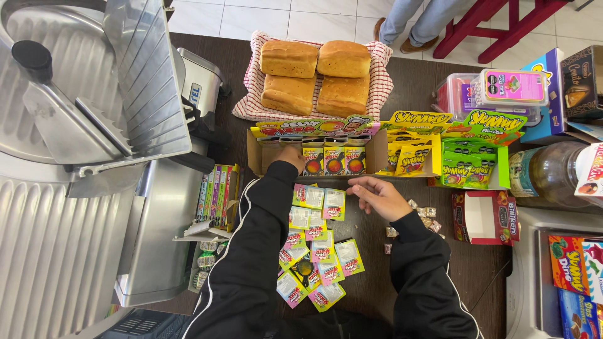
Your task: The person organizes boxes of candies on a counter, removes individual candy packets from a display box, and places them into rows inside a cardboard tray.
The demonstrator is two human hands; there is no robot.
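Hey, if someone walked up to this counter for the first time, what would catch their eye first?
Probably the four golden-brown bread loaves on a red-checked cloth at the counter's far edge. Next, the big silver metal slicing machine on the left. Then the left hand reaching into an open cardboard display box, with small bright candy packets scattered below.

The candy packets [317, 251] are yellow, green and pink. The bread [315, 75] is golden brown on a red and white checked cloth [250, 88]. The sleeves [251, 251] are black with white stripes, and the counter [370, 282] is dark brown.

One head-worn camera looks steeply down, close over the counter [402, 276].
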